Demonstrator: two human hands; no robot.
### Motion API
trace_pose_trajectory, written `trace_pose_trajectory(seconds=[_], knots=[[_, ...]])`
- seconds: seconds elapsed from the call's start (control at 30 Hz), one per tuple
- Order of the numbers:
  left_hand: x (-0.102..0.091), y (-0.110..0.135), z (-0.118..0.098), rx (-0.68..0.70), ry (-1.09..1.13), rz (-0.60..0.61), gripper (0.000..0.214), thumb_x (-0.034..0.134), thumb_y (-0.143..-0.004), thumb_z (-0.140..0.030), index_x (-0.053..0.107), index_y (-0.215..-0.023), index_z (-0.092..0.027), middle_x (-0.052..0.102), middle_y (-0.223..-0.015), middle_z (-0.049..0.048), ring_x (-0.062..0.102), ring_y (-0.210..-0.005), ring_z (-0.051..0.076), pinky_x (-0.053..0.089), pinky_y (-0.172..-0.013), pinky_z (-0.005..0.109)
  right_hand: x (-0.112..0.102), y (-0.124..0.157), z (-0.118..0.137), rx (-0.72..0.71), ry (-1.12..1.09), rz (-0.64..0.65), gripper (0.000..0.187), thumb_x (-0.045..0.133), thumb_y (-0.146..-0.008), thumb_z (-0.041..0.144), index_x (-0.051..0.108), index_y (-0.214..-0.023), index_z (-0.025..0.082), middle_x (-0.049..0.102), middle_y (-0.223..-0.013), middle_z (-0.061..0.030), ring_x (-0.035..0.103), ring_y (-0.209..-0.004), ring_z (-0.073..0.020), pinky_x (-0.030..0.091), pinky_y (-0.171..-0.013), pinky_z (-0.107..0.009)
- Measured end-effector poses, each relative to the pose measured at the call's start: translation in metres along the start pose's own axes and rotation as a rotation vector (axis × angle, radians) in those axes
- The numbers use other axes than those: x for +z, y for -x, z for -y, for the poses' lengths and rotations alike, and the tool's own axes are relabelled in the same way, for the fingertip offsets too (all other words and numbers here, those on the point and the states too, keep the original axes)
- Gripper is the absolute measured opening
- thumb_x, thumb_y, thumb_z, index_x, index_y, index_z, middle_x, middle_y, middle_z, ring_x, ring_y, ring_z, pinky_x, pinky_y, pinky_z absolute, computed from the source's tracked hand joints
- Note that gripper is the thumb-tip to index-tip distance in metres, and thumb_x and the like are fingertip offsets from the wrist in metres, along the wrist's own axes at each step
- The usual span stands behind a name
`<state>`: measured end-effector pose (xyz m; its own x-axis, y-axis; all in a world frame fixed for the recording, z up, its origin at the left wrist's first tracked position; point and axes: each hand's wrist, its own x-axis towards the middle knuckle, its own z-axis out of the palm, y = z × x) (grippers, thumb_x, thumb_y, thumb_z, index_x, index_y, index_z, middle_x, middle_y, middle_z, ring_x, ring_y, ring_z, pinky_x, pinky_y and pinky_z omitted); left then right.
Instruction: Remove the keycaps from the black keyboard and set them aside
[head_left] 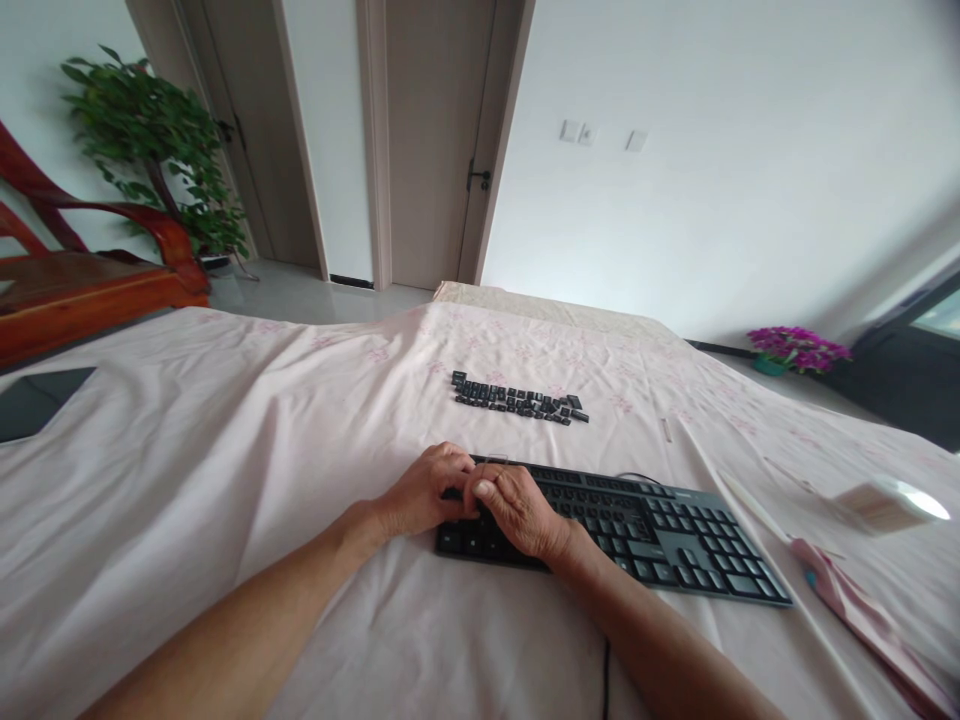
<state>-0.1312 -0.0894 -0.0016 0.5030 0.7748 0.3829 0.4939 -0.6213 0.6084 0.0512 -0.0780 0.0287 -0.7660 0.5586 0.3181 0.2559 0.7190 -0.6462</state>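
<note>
A black computer keyboard lies at a slant on the pink cloth, with part of its key area bare of caps. My left hand rests at its upper left end, fingers bent over the edge and keys. My right hand is closed above the left part of the keyboard, touching my left fingertips. From its fingers sticks a thin wire loop of a keycap puller. What lies under both sets of fingertips is hidden. Beyond the keyboard, loose black keycaps lie in rows.
On the right are a clear box of cotton swabs, a pink cloth and a small thin stick. A dark flat tablet-like object lies far left. The keyboard cable runs towards me. A wooden chair stands beyond the left edge.
</note>
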Motion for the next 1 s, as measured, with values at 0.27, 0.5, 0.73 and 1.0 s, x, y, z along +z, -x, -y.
trace_pose_trajectory(seconds=[0.27, 0.5, 0.73, 1.0], knots=[[0.002, -0.002, -0.002, 0.038, 0.012, 0.019, 0.017, 0.062, -0.081, -0.037, 0.066, -0.077, -0.022, 0.066, -0.091, -0.0006, 0.054, -0.092, 0.017, 0.033, -0.089, 0.030, 0.004, 0.009, -0.001, -0.103, -0.071, -0.150, 0.047, 0.026, -0.097, 0.042, 0.057, -0.072, 0.018, 0.059, -0.069, -0.0042, 0.056, -0.070, -0.0153, 0.044, -0.073, -0.028], [0.005, -0.002, -0.010, -0.043, 0.166, -0.026, 0.024, 0.052, -0.088, -0.038, 0.062, -0.079, -0.019, 0.062, -0.079, -0.0011, 0.056, -0.077, 0.013, 0.038, -0.078, 0.026, 0.004, 0.012, 0.003, -0.085, -0.163, -0.370, 0.043, 0.030, -0.097, 0.036, 0.056, -0.066, 0.019, 0.061, -0.070, -0.0043, 0.058, -0.065, -0.0140, 0.046, -0.064, -0.026], [0.003, -0.002, -0.009, -0.224, 0.379, -0.149, 0.017, 0.062, -0.080, -0.027, 0.064, -0.095, -0.020, 0.066, -0.090, 0.0004, 0.061, -0.084, 0.015, 0.045, -0.079, 0.027, 0.001, 0.014, 0.004, -0.082, 0.109, -0.453, 0.031, 0.033, -0.095, 0.028, 0.063, -0.092, 0.021, 0.064, -0.082, -0.0044, 0.057, -0.078, -0.0174, 0.046, -0.077, -0.032], [0.008, -0.004, -0.002, -0.317, 0.616, -0.266, 0.041, 0.065, -0.075, -0.016, 0.054, -0.114, -0.020, 0.064, -0.100, 0.0042, 0.064, -0.091, 0.017, 0.050, -0.085, 0.031, -0.014, 0.003, 0.004, 0.104, 0.372, -0.288, 0.029, 0.037, -0.094, 0.019, 0.059, -0.113, 0.022, 0.063, -0.091, -0.0062, 0.058, -0.084, -0.0175, 0.045, -0.076, -0.028]])
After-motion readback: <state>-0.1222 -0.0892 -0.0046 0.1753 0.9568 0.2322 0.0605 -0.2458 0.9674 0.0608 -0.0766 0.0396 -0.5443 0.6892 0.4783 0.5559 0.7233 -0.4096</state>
